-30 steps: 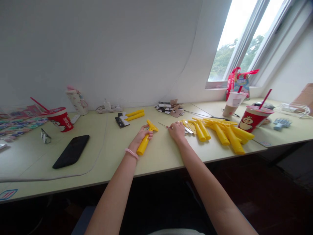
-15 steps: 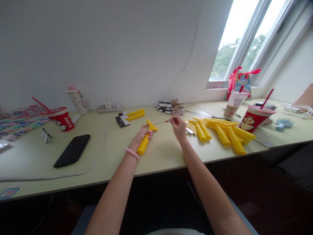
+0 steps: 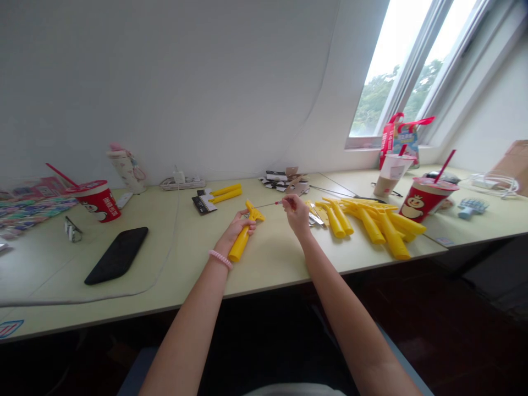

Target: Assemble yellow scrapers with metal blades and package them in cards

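Note:
A yellow plastic handle [image 3: 239,247] with a wider, forked head is held by my left hand [image 3: 236,228], fingers wrapped around its upper part. My right hand [image 3: 296,213] is closed on a screwdriver [image 3: 268,205] with a thin metal shaft and a bit of red near the grip. The shaft points left, and its tip meets the head of the yellow handle. Most of the screwdriver's grip is hidden in my fingers. Just right of my right hand lie flat metal blades [image 3: 317,220] and a pile of similar yellow handles [image 3: 373,225].
Two yellow-handled pieces [image 3: 226,193] on black cards lie behind my left hand. Cardboard scraps [image 3: 284,180] rest by the wall. A black phone [image 3: 117,256], a red cup [image 3: 97,203] and a cable stand left; another red cup [image 3: 424,201] and a pale cup [image 3: 391,175] stand right.
The camera view has shifted slightly. My right hand has turned a little around the screwdriver, its fingers curled further in. My left hand keeps its hold on the yellow handle.

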